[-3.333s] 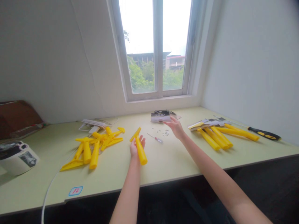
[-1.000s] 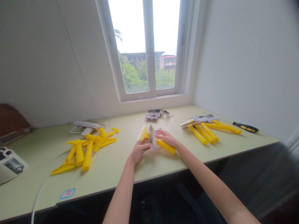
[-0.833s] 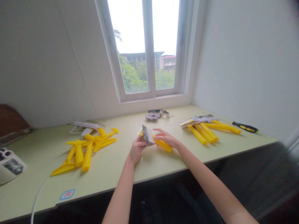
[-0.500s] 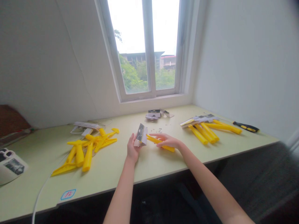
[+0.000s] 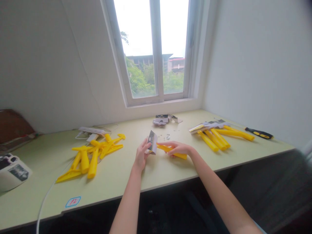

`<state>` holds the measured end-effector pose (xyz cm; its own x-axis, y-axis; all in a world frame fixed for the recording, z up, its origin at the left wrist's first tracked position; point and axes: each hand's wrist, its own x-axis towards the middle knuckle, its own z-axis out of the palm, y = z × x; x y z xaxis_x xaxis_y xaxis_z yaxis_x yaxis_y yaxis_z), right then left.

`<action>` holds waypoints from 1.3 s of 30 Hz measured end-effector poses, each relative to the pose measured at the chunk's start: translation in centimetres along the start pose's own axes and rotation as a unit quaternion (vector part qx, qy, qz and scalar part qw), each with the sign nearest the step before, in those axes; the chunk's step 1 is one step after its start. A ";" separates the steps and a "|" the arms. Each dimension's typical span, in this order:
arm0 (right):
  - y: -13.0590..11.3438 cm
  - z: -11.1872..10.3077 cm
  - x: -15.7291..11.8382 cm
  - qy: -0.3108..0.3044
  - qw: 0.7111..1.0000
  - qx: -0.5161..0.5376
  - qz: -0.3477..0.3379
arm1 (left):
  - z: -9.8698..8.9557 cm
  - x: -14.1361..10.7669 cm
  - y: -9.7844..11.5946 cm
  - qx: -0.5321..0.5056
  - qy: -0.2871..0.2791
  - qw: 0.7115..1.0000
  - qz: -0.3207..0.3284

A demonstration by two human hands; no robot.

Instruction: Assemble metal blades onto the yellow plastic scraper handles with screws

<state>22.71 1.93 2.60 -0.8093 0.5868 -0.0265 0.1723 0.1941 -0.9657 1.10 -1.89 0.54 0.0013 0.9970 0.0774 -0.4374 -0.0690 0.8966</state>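
Note:
My left hand (image 5: pixel 141 154) pinches a small dark-and-silver printed card (image 5: pixel 152 142) upright between its fingers. My right hand (image 5: pixel 178 149) lies across a yellow plastic T-shaped tool (image 5: pixel 170 151), fingers curled over its handle. The tool's left end reaches almost to the card, and I cannot tell whether they touch. Left of my hands is a heap of similar yellow tools (image 5: pixel 91 159). To the right lies another yellow group (image 5: pixel 214 138), with printed cards (image 5: pixel 207 126) on top.
Beyond my hands are a stack of cards and metal pieces (image 5: pixel 162 119) and scattered small screws (image 5: pixel 168 136) on the pale green table (image 5: pixel 114 185). A black-and-yellow screwdriver (image 5: pixel 259 133) lies far right. A white device (image 5: pixel 13 172) and white cable (image 5: pixel 47 195) sit left.
The yellow tool has passed from my left hand to my right. My left hand now holds the card, which has shifted right toward the tool's end since half a second ago.

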 end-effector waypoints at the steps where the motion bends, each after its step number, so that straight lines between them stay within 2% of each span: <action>1: 0.0 -0.1 0.0 -0.001 1.000 -0.002 0.000 | -0.1 0.2 -0.2 0.001 0.011 1.000 -0.001; 6: 0.1 -0.8 0.0 -0.014 0.999 -0.031 -0.019 | -0.8 0.9 -0.8 0.001 0.084 0.996 -0.026; 15: 0.0 -1.3 -0.4 -0.037 0.999 -0.032 -0.017 | -0.9 0.9 -0.8 0.029 0.089 0.996 -0.011; 19: -0.5 -1.5 -0.4 -0.028 0.999 -0.042 0.011 | -1.1 1.2 -1.2 0.043 0.125 0.991 -0.015; 22: -0.9 -1.2 0.0 0.016 0.997 -0.074 0.002 | -1.0 1.2 -1.3 0.043 0.132 0.990 -0.012; 24: -1.1 -0.5 0.7 0.085 0.990 -0.113 -0.027 | -0.8 1.1 -1.2 0.044 0.130 0.991 -0.007; 26: -1.2 0.8 1.6 0.186 0.969 -0.156 -0.053 | -0.7 1.0 -1.1 0.045 0.122 0.991 0.000; 28: -1.3 2.3 2.4 0.249 0.949 -0.189 -0.050 | -0.7 0.9 -1.0 0.047 0.113 0.992 0.007; 31: -1.5 4.5 3.4 0.288 0.927 -0.238 -0.037 | -0.8 0.9 -1.0 0.050 0.102 0.993 0.017; 34: -1.8 5.8 3.7 0.321 0.906 -0.274 -0.043 | -1.0 1.0 -1.1 0.044 0.103 0.993 0.028; 39: -1.9 5.8 3.2 0.313 0.910 -0.262 -0.076 | -0.7 0.7 -0.8 0.034 0.079 0.996 0.023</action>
<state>16.48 -1.15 2.88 -0.3960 0.8224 0.4084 0.4614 0.5628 -0.6858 0.84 -1.06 -0.46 -0.1610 0.9854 0.0552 -0.3710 -0.1122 0.9218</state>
